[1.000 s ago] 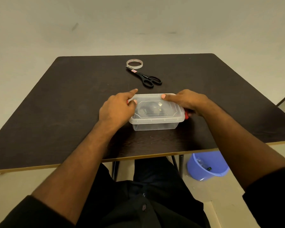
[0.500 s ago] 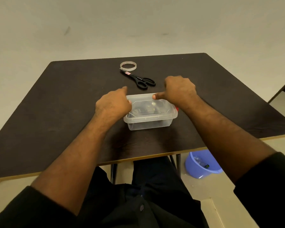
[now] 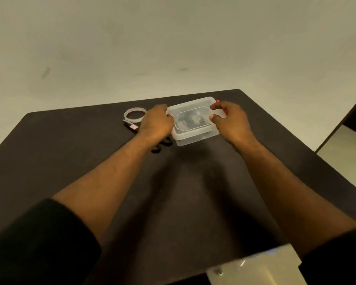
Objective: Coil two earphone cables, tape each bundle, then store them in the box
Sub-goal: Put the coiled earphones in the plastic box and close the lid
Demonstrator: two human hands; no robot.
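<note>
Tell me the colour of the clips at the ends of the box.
Red: the clips on the clear box show in the head view, mostly hidden by the hands.

Clear, smooth plastic box (image 3: 195, 128) with a translucent lid and small red plastic clips, its dark contents blurred. Table (image 3: 70, 153) of dark wood-look board, matt, faint grain. Near its far edge, a glossy translucent tape roll (image 3: 135, 115). Scissors (image 3: 158, 148) with black plastic handles. Sleeves (image 3: 39, 239) of black matt cloth.
</note>
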